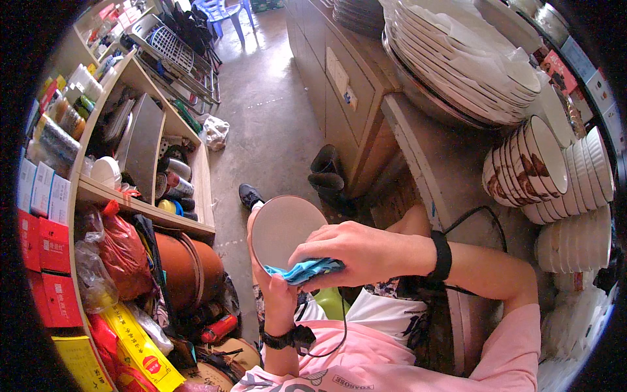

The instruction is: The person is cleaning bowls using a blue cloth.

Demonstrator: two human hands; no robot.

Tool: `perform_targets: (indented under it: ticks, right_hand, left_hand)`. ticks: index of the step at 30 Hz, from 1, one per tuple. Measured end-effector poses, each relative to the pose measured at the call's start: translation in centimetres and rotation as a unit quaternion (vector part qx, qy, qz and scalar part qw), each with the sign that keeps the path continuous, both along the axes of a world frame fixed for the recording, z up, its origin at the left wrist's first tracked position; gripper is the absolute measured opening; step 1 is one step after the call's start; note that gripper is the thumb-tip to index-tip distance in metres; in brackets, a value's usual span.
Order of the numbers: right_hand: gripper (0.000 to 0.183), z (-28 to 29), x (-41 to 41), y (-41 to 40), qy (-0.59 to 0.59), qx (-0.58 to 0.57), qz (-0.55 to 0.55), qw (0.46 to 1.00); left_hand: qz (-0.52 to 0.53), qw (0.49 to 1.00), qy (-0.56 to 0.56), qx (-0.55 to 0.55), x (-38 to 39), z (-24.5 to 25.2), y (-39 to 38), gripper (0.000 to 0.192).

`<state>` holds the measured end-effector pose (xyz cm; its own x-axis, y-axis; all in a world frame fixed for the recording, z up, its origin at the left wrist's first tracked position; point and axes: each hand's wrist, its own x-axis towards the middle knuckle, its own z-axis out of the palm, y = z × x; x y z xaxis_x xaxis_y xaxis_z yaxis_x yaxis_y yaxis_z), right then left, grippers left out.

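A round, pale bowl or plate (288,228) with a thin brown rim is held up in front of my body. My left hand (277,294) grips its lower edge, the thumb on the near side and the other fingers mostly hidden behind it. A blue cloth (306,269) is bunched against the lower right rim. Over that cloth lies my right hand (333,252), its fingers bent around it and its palm turned down towards the dish. Both wrists wear black bands.
At the right, a counter (416,142) carries stacked plates (470,63), brown-patterned bowls (524,161) and white bowls (573,245). Dark boots (325,169) stand by the wooden cabinet (343,83). Crowded shelves (147,210) line the left, with an orange cylinder (196,269) below.
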<state>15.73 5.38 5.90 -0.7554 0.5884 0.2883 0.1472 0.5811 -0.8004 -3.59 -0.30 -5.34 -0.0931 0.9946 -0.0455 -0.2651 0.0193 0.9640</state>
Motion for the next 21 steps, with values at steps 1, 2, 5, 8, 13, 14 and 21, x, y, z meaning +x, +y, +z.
perform_targets:
  ticks: [1, 2, 5, 8, 13, 14, 21]
  right_hand:
    - [0.03, 0.3, 0.0, 0.1, -0.028, -0.012, 0.01, 0.999]
    - [0.03, 0.6, 0.1, 0.2, -0.027, -0.012, 0.013, 0.999]
    - [0.029, 1.0, 0.5, 0.4, -0.026, -0.085, 0.002, 0.996]
    - [0.022, 1.0, 0.4, 0.2, 0.177, -0.165, -0.072, 0.968]
    - [0.022, 1.4, 1.2, 0.9, 0.202, -0.103, -0.303, 0.925]
    - [0.026, 1.6, 1.4, 1.6, 0.186, 0.069, -0.271, 0.942]
    - [0.039, 0.0, 0.6, 0.8, -0.04, 0.263, -0.173, 0.948]
  left_hand:
    - [-0.006, 1.0, -0.011, 0.001, -0.3, 0.0, 0.0, 0.106]
    - [-0.009, 1.0, -0.016, 0.002, -0.6, -0.5, 0.0, 0.108]
    - [-0.042, 0.998, -0.04, 0.011, -0.7, -1.3, 0.3, 0.1]
    - [-0.034, 0.994, -0.1, 0.007, 0.2, 0.7, 0.2, 0.097]
    - [-0.029, 0.986, -0.165, -0.004, -0.1, 1.1, 0.2, 0.096]
    - [-0.028, 0.986, -0.164, -0.004, -0.2, 1.1, -0.2, 0.096]
    - [-0.058, 0.985, -0.141, -0.086, 1.0, 3.3, -1.0, 0.103]
